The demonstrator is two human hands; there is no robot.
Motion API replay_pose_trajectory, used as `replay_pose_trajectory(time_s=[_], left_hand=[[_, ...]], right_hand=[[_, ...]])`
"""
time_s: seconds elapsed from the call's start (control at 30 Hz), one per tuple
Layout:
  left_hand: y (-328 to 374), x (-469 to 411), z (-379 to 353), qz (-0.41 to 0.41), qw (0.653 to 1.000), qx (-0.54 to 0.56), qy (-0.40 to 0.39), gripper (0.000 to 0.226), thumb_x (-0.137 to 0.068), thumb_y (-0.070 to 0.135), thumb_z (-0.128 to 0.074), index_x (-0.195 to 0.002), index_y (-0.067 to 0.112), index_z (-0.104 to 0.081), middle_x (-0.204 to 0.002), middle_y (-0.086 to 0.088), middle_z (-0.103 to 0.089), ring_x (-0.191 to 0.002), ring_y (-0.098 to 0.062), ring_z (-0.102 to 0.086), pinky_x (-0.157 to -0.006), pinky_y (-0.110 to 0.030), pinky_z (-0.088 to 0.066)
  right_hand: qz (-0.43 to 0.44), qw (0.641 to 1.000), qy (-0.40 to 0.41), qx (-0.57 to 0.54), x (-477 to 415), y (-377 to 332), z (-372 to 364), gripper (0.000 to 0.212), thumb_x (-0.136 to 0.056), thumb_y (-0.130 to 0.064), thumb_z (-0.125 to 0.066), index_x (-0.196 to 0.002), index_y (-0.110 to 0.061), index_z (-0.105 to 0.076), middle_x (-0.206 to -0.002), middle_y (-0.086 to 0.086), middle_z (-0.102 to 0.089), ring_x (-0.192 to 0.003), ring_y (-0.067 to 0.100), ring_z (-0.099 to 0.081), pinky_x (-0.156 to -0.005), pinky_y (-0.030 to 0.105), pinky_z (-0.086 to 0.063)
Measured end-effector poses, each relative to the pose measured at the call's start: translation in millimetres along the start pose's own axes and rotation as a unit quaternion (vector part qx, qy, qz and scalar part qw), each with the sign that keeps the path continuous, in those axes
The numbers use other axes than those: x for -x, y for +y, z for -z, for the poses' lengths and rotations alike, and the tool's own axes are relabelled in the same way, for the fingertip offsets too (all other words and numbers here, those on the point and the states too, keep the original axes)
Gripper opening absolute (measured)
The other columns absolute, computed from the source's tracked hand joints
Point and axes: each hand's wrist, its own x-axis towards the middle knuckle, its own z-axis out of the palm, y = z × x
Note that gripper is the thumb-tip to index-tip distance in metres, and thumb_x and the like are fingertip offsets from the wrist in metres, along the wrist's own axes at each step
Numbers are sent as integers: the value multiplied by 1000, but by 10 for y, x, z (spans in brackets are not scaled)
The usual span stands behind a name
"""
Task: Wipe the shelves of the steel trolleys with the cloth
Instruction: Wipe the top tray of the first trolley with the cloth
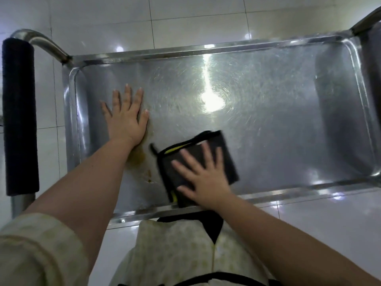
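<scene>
A steel trolley's top shelf fills the view from above, scratched and shiny with a raised rim. A folded dark cloth with a yellow edge lies near the shelf's front edge. My right hand presses flat on the cloth, fingers spread. My left hand rests flat on the bare steel at the left part of the shelf, fingers apart, holding nothing. Brownish stains mark the steel between my left forearm and the cloth.
The trolley's handle with a black foam grip runs along the left side. A steel post rises at the far right corner. White glossy floor tiles surround the trolley. My light patterned garment is below the front rim.
</scene>
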Motion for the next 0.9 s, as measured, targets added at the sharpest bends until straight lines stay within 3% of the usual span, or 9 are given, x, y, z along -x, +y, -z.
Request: replay_pose_trajectory(time_s=[0.07,0.17,0.37,0.47,0.57,0.7,0.83,0.9], left_hand=[[15,21,10,1,1000,9,4,60,-99,55,-18,-155,40,-2,-165,4,1,-151,-29,5,-112,-57,14],[39,22,22,5,1000,9,-2,60,-100,54,-20,-155,40,-2,-165,4,2,-151,-29,6,-113,-57,14],[54,30,28,-1,1000,-1,-6,61,-99,56,-13,-155,39,2,-165,2,4,-151,-30,8,-112,-56,16],[51,34,35,0,1000,1,-5,61,-99,55,-14,-156,38,2,-165,2,4,-151,-30,9,-112,-58,15],[30,35,53,0,1000,1,-5,61,-99,55,-15,-156,38,1,-165,2,4,-150,-31,9,-112,-58,15],[9,54,115,6,1000,10,-16,61,-99,55,-19,-156,38,-3,-165,4,3,-151,-29,7,-114,-59,13],[16,64,216,5,999,36,-37,61,-101,48,-28,-156,37,-5,-165,4,4,-151,-26,9,-113,-57,16],[16,131,296,2,998,65,-21,63,-100,37,-35,-157,35,-7,-166,0,-1,-151,-27,8,-113,-56,16]], right_hand=[[79,997,-14,1,-106,-277,-24,72,-88,-70,-40,-153,-42,-24,-163,-6,-16,-146,49,1,-111,73,-1],[104,994,-12,-5,-26,-20,44,72,-87,-72,-44,-151,-43,-29,-161,-8,-22,-149,40,-9,-114,68,-4],[-53,997,-22,43,959,1585,174,70,-91,-73,-28,-153,-45,-16,-158,1,-32,-148,40,-15,-113,67,-12],[-82,994,-50,53,1124,1769,206,70,-92,-72,-25,-154,-43,-13,-158,4,-31,-147,44,-13,-112,70,-10],[-48,996,-30,65,844,1262,161,73,-88,-70,-35,-153,-42,-18,-159,1,-30,-145,48,-14,-109,73,-10],[46,999,-16,14,136,-59,46,72,-88,-70,-41,-152,-41,-26,-162,-4,-19,-145,50,-9,-109,75,-5],[52,993,-106,-31,-400,-1048,26,69,-93,-69,-18,-154,-44,3,-163,-7,17,-141,44,30,-105,70,22],[60,992,-108,-28,-447,-969,79,66,-93,-67,-11,-153,-45,8,-162,-10,19,-141,38,32,-106,67,24]])
